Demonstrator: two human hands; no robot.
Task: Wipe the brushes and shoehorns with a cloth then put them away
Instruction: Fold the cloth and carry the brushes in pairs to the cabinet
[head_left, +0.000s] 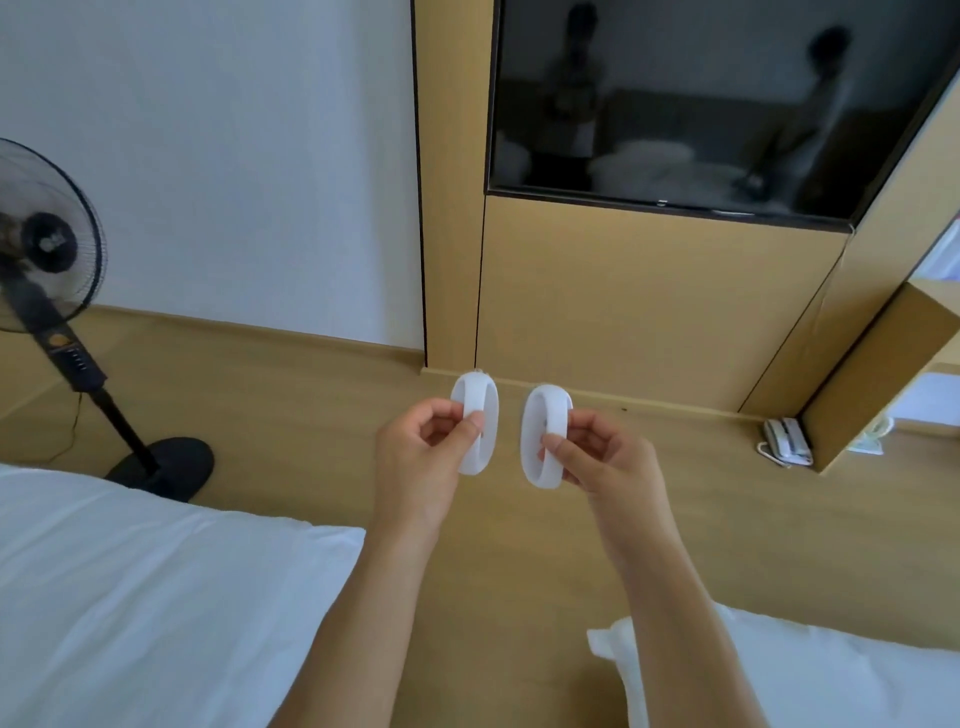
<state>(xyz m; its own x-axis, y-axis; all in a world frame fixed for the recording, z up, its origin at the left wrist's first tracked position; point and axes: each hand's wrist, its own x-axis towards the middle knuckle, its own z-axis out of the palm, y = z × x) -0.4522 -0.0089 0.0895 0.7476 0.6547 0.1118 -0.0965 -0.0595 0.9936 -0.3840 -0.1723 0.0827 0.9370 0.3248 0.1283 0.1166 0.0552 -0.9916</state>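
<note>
Left of the TV (717, 104) stands a fan (47, 244), with a bed (156, 597) below it. Under the TV's left edge your left hand (415, 452) pinches one white ring (475, 421), fingers curled round its near rim. Just right of it, apart, your right hand (597, 457) pinches a second ring (545, 436) the same way. Both look light, stiff and smooth, so likely slippery; hold across the band, not the edge. No brush, shoehorn or cloth shows, so wiping seems not yet begun. A phone (787, 439) sits on the floor below the TV's right corner.
</note>
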